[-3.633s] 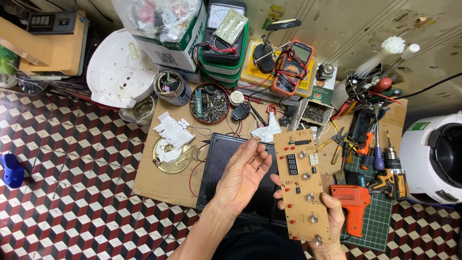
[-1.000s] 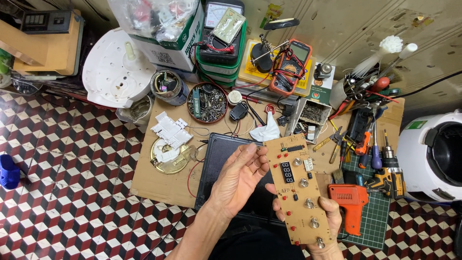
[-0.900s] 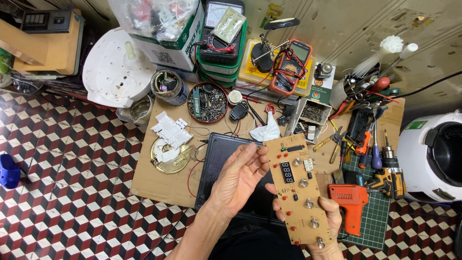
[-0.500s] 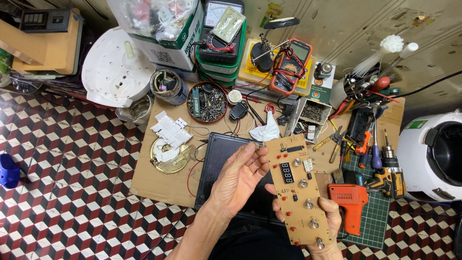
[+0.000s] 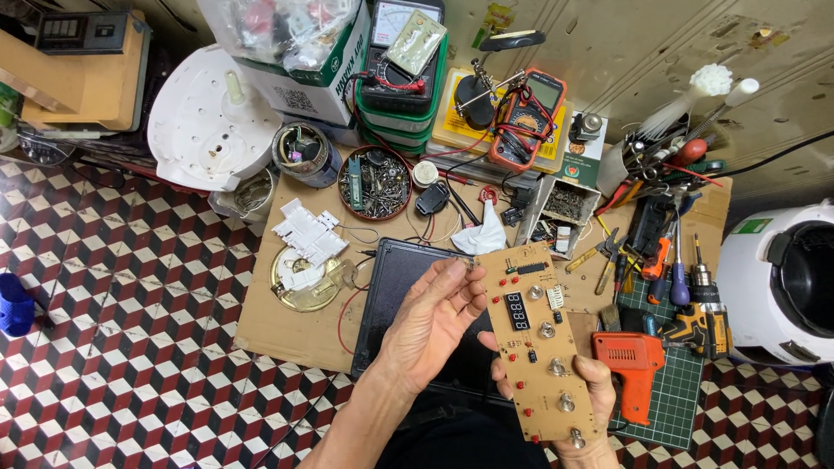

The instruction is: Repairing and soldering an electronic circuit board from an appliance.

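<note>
right hand (image 5: 599, 386): mostly hidden behind circuit board (image 5: 539, 343) | white cooker (image 5: 782, 282): cut by right edge

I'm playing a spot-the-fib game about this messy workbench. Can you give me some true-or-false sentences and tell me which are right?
1. The right hand holds a long circuit board. True.
2. The left hand grips a screwdriver. False: its fingers touch the board's edge.
3. An orange tool lies on the green mat. True.
4. The round bowl is full of marbles. False: it holds screws and small metal parts.
5. The floor is checkered. True.
</note>
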